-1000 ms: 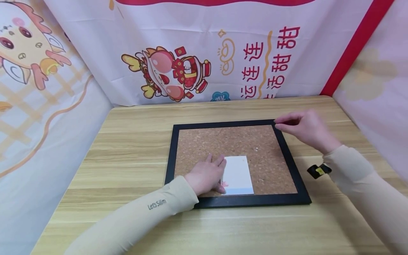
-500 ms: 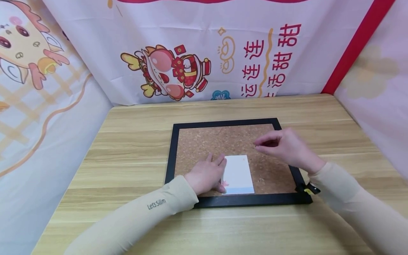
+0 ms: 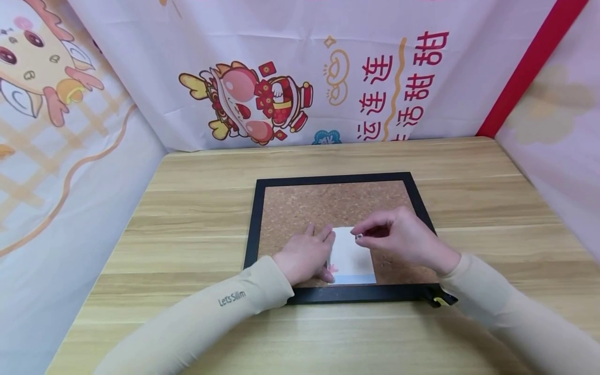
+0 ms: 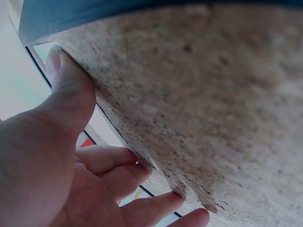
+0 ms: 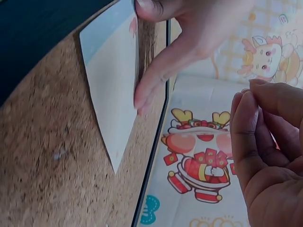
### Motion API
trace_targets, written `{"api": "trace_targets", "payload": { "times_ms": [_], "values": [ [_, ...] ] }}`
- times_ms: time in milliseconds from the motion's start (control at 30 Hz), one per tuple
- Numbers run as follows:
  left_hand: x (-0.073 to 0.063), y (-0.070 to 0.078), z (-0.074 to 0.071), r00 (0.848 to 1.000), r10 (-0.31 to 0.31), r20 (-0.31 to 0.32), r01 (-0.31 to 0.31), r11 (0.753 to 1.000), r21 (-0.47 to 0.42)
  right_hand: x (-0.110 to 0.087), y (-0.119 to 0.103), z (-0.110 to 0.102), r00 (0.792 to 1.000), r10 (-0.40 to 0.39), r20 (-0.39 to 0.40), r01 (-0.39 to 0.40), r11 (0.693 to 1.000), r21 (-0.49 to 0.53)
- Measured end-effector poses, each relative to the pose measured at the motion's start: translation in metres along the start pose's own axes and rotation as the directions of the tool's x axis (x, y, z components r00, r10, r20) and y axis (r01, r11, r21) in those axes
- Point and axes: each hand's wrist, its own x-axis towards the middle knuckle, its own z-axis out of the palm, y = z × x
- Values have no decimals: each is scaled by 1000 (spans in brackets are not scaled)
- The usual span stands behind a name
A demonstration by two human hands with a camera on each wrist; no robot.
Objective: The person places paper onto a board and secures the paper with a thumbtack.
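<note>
One sleeve (image 3: pixel 234 298) reads "Let's Slim"; straight-fingered left hand (image 3: pixel 305 256) touches paper (image 3: pixel 349 260); right hand (image 3: pixel 402 235) pinches a tiny object (image 3: pixel 359 236).

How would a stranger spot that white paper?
On the wood-grain table lies a black-framed brown rectangular cork board. Near its front edge, beside the left hand, is the rectangular white paper. Its pale blue strip sets it apart from the cork.

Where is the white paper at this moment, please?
In the head view, the white paper lies low on the cork board, with the left hand at its left edge.
</note>
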Motion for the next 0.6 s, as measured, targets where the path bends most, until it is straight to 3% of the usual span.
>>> {"api": "trace_targets", "payload": {
  "times_ms": [600],
  "values": [
    [0, 0, 0, 1000, -5, -17, 4, 1000, -13, -1, -2, 13, 999, -11, 31, 12, 999, -43]
  ]
}}
